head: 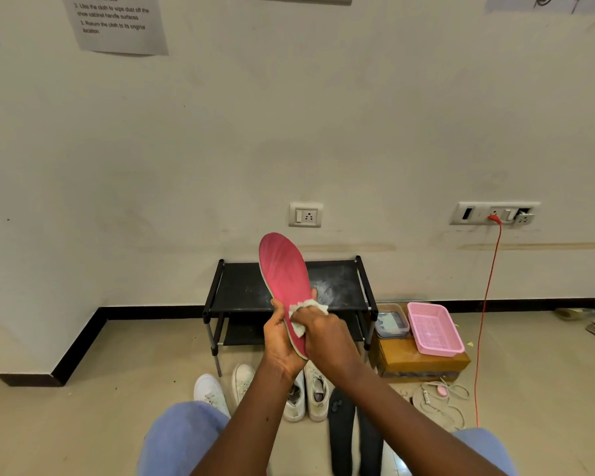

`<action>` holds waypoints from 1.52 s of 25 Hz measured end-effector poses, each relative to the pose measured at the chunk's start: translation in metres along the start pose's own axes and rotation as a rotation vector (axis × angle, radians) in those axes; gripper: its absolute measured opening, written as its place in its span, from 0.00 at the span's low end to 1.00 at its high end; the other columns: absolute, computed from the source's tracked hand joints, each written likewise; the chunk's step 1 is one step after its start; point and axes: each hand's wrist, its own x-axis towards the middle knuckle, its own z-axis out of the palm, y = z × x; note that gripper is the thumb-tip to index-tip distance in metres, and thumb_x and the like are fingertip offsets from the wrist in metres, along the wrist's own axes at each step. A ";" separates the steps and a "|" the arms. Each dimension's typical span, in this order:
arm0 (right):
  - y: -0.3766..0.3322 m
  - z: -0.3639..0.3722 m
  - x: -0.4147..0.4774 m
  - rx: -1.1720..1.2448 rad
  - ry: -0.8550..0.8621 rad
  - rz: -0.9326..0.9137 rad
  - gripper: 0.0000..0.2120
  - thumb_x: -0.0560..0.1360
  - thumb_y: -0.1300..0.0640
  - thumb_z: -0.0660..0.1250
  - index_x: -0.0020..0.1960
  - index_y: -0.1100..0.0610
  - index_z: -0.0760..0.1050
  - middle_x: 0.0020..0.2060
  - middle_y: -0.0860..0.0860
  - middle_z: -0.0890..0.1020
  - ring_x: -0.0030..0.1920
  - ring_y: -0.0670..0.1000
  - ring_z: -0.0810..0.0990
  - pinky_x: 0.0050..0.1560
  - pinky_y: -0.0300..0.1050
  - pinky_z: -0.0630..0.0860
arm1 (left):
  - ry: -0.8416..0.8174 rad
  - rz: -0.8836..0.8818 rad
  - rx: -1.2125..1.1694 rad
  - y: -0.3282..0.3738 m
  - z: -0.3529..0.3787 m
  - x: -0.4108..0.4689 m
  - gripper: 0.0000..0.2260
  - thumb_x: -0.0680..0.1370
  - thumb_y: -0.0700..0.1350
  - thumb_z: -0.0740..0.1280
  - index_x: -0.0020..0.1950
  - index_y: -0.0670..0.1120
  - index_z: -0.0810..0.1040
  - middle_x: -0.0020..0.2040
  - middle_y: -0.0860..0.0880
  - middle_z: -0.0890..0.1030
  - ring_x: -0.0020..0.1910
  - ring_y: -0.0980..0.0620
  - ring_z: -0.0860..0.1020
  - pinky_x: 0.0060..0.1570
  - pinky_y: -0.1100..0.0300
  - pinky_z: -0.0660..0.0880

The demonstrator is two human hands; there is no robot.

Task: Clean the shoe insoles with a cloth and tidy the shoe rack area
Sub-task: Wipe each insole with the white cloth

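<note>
Left hand (282, 341) grips the red insole (282, 269); right hand (328, 340) pinches the cloth (304, 311) against it, mid-wipe; white shoes (318, 400) sit off the dusty rack (248, 286), tidying undone

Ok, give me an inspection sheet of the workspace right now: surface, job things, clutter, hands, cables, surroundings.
Surface: black shoe rack, pale dusty smear on its top shelf.
Job's things: red insole held toe-up; white cloth pressed on its lower part.
Clutter: white shoes, dark flat pair and beige sandals on the floor; pink basket and clear container on a cardboard box.
Hands: left hand grips the insole's lower end; right hand holds the cloth against it.
Cables: red cable hangs from the wall socket panel to the floor.
Surroundings: pale wall, printed sheet, single socket.
</note>
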 end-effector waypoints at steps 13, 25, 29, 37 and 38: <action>0.021 -0.009 0.026 -0.026 -0.069 -0.029 0.18 0.80 0.61 0.54 0.70 0.58 0.66 0.69 0.53 0.69 0.69 0.52 0.67 0.68 0.39 0.59 | 0.086 -0.005 0.134 -0.015 0.009 -0.020 0.21 0.80 0.57 0.53 0.61 0.45 0.76 0.53 0.41 0.83 0.49 0.42 0.83 0.44 0.50 0.81; 0.026 0.008 -0.045 0.195 0.095 -0.160 0.13 0.69 0.66 0.64 0.47 0.57 0.83 0.47 0.50 0.85 0.46 0.46 0.83 0.52 0.36 0.77 | 0.075 -0.043 -0.004 -0.003 -0.005 -0.002 0.27 0.79 0.62 0.54 0.58 0.39 0.75 0.50 0.40 0.81 0.37 0.45 0.82 0.39 0.56 0.80; 0.031 0.012 -0.057 0.218 0.092 -0.213 0.13 0.68 0.61 0.61 0.44 0.57 0.84 0.44 0.50 0.85 0.45 0.45 0.83 0.51 0.33 0.75 | 0.069 -0.027 -0.039 -0.005 -0.012 -0.003 0.29 0.78 0.62 0.54 0.62 0.39 0.73 0.53 0.41 0.80 0.37 0.46 0.81 0.39 0.58 0.80; 0.014 0.019 -0.034 0.129 0.037 -0.109 0.13 0.69 0.68 0.66 0.50 0.58 0.83 0.49 0.52 0.84 0.48 0.53 0.83 0.49 0.44 0.79 | 0.107 -0.013 0.007 -0.025 -0.011 -0.023 0.26 0.78 0.59 0.55 0.61 0.40 0.75 0.56 0.42 0.81 0.62 0.43 0.74 0.64 0.52 0.68; 0.012 0.021 -0.033 0.135 0.015 -0.048 0.13 0.72 0.67 0.64 0.53 0.58 0.81 0.52 0.53 0.83 0.51 0.54 0.82 0.54 0.44 0.76 | 0.114 -0.011 0.016 -0.028 -0.013 -0.025 0.25 0.79 0.59 0.55 0.62 0.40 0.74 0.57 0.43 0.80 0.63 0.44 0.74 0.65 0.52 0.67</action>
